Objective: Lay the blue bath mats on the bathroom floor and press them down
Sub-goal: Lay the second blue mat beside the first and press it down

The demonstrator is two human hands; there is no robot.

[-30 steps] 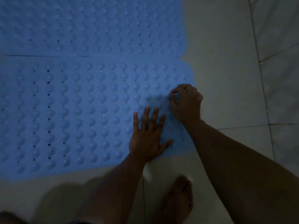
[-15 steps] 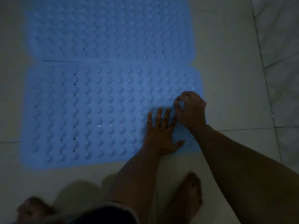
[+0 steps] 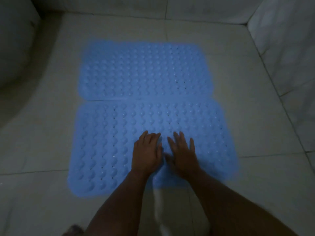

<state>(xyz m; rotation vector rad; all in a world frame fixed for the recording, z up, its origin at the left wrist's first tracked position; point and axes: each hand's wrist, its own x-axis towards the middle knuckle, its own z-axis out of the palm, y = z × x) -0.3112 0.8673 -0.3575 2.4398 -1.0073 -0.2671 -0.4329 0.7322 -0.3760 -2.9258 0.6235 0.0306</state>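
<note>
— At six o'clock on the near mat (image 3: 119,147), both palms are down. What step is this?

— Pressing, I judge. Both mats lie flat on the floor (image 3: 255,193), the far mat (image 3: 144,72) at twelve o'clock of the near one, their long edges touching or nearly so; I cannot tell if they overlap.

— And the hands?

— The left hand (image 3: 147,155) lies flat, fingers straight and close together, grasping nothing. The right hand (image 3: 183,155) sits just beside it at three o'clock, fingers spread and flat on the bumps, also grasping nothing. Neither is clenched.

— What does the next move call for?

— Probably working outward: toward nine o'clock and three o'clock of the near mat, then reaching to the far one. Firm, flat weight should seat the underside, if it has suckers; that side is hidden.

— Any containers?

— None that I can make out. A pale curved shape (image 3: 18,53) sits at ten o'clock, too dim to name. Walls (image 3: 289,57) close the corner at one o'clock.
</note>
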